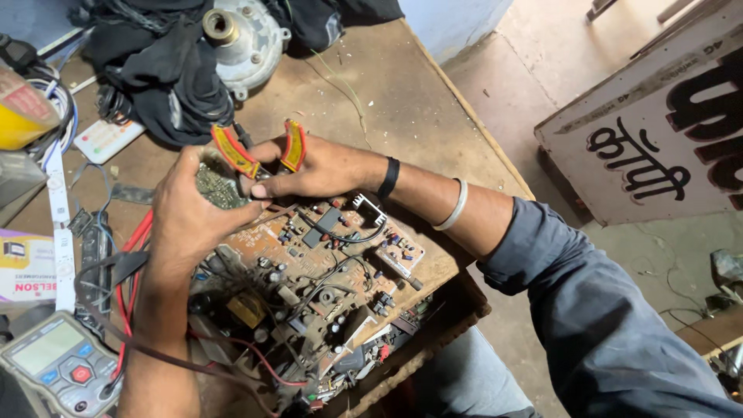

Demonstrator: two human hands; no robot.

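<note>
The left hand (pixel 190 205) closes around a small green circuit board (pixel 219 186), held up just above the large brown circuit board (pixel 309 267) that lies on the workbench (pixel 418 116); the palm and fingers cover most of the small board, so only one corner shows. The right hand (pixel 309 169) grips pliers (pixel 259 155) by their red and yellow handles, and the tool's tip is hidden behind the thumb and the small board, so what it bites on cannot be told. Dust and tangled wires blur the parts on the large board. A multimeter (pixel 58 364) is cut off at the lower left corner, and a grey motor housing (pixel 244 39) sits half buried under dark cloth (pixel 155 70).
</note>
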